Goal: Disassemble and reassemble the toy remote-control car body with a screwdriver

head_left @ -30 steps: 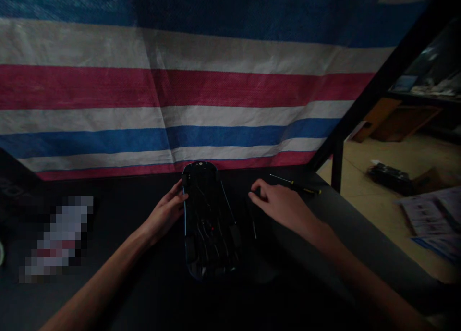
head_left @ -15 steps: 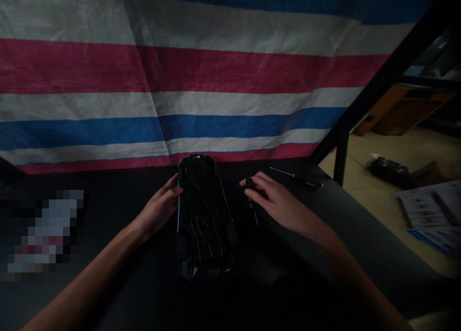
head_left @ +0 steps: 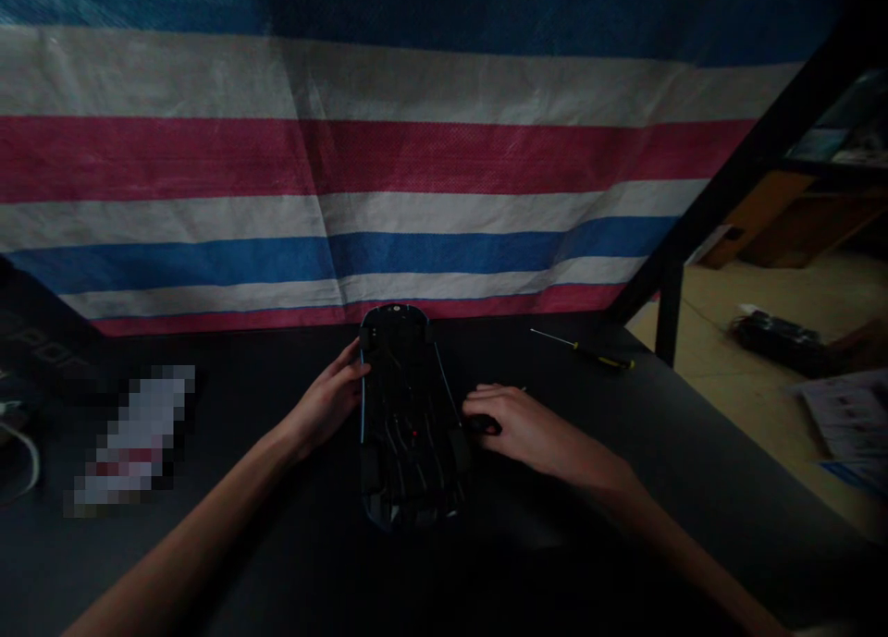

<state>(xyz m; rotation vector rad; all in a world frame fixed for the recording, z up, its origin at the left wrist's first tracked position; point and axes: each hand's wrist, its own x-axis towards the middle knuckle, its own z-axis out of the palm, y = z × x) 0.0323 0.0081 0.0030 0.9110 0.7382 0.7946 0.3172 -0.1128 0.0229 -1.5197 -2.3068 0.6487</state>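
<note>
A dark toy car (head_left: pixel 409 415) lies upside down on the black table, its underside and wheels facing up and a small red spot on its chassis. My left hand (head_left: pixel 329 406) grips the car's left side, fingertips on its edge near the far wheel. Beside the car's right side, my right hand (head_left: pixel 510 420) is closed around a small black-handled screwdriver (head_left: pixel 482 424). Most of that tool is hidden in the palm, with a thin tip showing behind the knuckles. A second screwdriver (head_left: pixel 603 358), black and yellow with a long thin shaft, rests farther right on the table.
A striped red, white and blue sheet (head_left: pixel 416 156) hangs behind the table (head_left: pixel 694 471). A blurred-out pale item (head_left: pixel 135 443) lies at left, near a white cable (head_left: pixel 31 461). Right of the table, a black frame post (head_left: pixel 670 313) stands before a floor with boxes and papers.
My right hand has come nearer and turned over, so the small screwdriver's shaft now points away to the right. My left hand stays on the car. The whole view has shifted slightly.
</note>
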